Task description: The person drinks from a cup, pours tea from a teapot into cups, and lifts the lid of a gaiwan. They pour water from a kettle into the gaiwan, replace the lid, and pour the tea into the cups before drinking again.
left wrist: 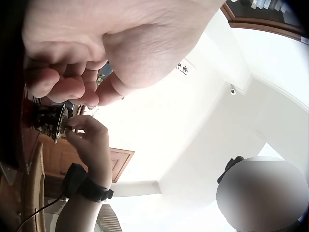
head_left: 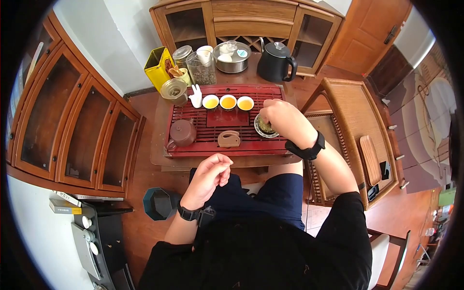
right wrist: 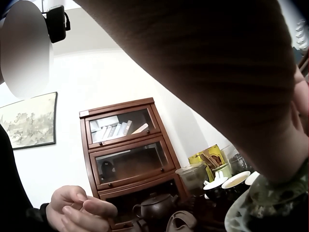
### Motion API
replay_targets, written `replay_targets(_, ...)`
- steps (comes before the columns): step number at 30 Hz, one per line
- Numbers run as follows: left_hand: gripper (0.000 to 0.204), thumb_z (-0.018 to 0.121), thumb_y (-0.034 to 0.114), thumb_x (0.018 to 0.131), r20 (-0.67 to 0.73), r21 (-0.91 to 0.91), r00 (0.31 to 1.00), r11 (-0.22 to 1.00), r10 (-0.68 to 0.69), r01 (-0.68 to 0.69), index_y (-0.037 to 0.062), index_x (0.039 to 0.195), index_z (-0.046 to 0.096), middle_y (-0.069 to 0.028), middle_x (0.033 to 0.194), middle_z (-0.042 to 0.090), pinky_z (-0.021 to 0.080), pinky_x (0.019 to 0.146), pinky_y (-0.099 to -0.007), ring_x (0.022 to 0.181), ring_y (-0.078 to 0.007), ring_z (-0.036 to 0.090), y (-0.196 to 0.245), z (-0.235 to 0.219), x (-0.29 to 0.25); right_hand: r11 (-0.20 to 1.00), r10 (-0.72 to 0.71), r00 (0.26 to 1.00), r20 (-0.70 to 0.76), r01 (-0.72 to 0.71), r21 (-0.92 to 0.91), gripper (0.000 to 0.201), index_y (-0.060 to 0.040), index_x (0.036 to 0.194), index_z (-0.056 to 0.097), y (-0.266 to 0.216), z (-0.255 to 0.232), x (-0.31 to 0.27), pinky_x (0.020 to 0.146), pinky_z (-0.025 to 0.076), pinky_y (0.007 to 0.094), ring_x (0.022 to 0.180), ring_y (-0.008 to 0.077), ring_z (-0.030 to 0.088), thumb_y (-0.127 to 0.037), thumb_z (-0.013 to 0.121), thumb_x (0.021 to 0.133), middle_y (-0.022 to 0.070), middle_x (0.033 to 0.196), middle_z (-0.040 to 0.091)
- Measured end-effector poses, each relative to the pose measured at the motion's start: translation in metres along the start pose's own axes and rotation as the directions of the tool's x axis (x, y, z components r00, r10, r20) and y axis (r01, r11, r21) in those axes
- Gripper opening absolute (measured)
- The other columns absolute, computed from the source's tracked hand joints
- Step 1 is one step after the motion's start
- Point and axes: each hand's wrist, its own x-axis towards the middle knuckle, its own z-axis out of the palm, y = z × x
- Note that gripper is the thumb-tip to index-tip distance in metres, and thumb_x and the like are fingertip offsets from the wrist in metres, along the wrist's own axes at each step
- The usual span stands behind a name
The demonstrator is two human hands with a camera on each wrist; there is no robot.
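At the right end of the red slatted tea tray [head_left: 193, 152], my right hand [head_left: 282, 118] bends over a green-patterned gaiwan [head_left: 264, 128] on its saucer. Its thumb and fingers pinch the top of the gaiwan at the lid, in the left wrist view [left wrist: 89, 140]; the grip itself is partly hidden from above. My left hand [head_left: 210, 175] hovers before the tray's front edge, fingers loosely curled, holding nothing. Nearest it are a brown handled piece [head_left: 228, 139] and a reddish-brown teapot [head_left: 183, 133]. Three cups of yellow tea [head_left: 228, 102] stand in a row on the tray.
A white hand-shaped figure [head_left: 195, 96] and a glass pitcher with a strainer [head_left: 174, 92] stand at the left. Behind are a yellow box [head_left: 155, 70], glass jars [head_left: 201, 70], a lidded steel pot [head_left: 232, 60] and a black kettle [head_left: 277, 63]. A bin [head_left: 160, 203] sits on the floor.
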Motion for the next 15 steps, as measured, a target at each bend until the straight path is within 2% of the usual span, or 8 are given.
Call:
replay_targets(4, 0.009, 0.055, 0.01, 0.104, 0.0, 0.003, 1.0, 1.0, -0.004, 0.004, 0.003, 0.108, 0.06, 0.0008, 0.073, 0.05, 0.038, 0.059, -0.0249, 0.066, -0.0093, 0.048, 0.001, 0.0, -0.001, 0.993, -0.004, 0.998, 0.07, -0.005, 0.116, 0.01, -0.0027, 0.082, 0.069, 0.005, 0.001, -0.001, 0.079, 0.056, 0.043, 0.089, 0.0343, 0.067, 0.002, 0.068, 0.073, 0.0126, 0.087, 0.065)
replay_targets(6, 0.009, 0.055, 0.01, 0.104, 0.001, 0.004, 1.0, 1.0, -0.005, 0.005, 0.0029, 0.108, 0.06, 0.0009, 0.073, 0.05, 0.038, 0.059, -0.0248, 0.066, -0.0091, 0.048, 0.001, 0.0, -0.001, 0.967, -0.011, 0.993, 0.117, -0.019, 0.253, 0.018, -0.002, 0.088, 0.071, 0.005, -0.008, -0.002, 0.083, 0.056, 0.0431, 0.091, 0.0351, 0.068, 0.004, 0.069, 0.071, 0.0128, 0.091, 0.067)
replay_targets(10, 0.01, 0.054, 0.01, 0.104, 0.004, 0.012, 1.0, 1.0, 0.0, 0.0, 0.0027, 0.108, 0.06, 0.001, 0.074, 0.05, 0.038, 0.059, -0.0246, 0.067, -0.0088, 0.047, 0.0, -0.003, 0.0, 0.963, -0.004, 0.997, 0.081, -0.018, 0.269, 0.02, -0.0009, 0.092, 0.072, 0.006, -0.015, -0.009, 0.085, 0.056, 0.0435, 0.091, 0.0365, 0.067, 0.003, 0.069, 0.073, 0.0142, 0.093, 0.068)
replay_targets(12, 0.01, 0.054, 0.01, 0.104, 0.001, 0.013, 1.0, 1.0, 0.002, -0.002, 0.0027, 0.108, 0.06, 0.001, 0.074, 0.05, 0.038, 0.059, -0.0246, 0.066, -0.0088, 0.047, -0.001, -0.004, 0.002, 0.936, 0.015, 0.996, 0.086, -0.045, 0.348, 0.02, -0.0002, 0.095, 0.072, 0.005, -0.016, -0.011, 0.086, 0.056, 0.0433, 0.092, 0.0371, 0.067, 0.002, 0.069, 0.075, 0.0156, 0.095, 0.068)
replay_targets(15, 0.009, 0.054, 0.009, 0.104, 0.004, 0.019, 1.0, 1.0, 0.004, -0.004, 0.0028, 0.108, 0.06, 0.0011, 0.075, 0.05, 0.037, 0.059, -0.0246, 0.066, -0.0088, 0.047, 0.0, -0.003, 0.003, 0.937, -0.015, 0.999, 0.041, -0.001, 0.35, 0.018, 0.0008, 0.095, 0.072, 0.007, -0.013, -0.012, 0.086, 0.056, 0.0433, 0.093, 0.0372, 0.067, 0.002, 0.07, 0.077, 0.0159, 0.095, 0.067)
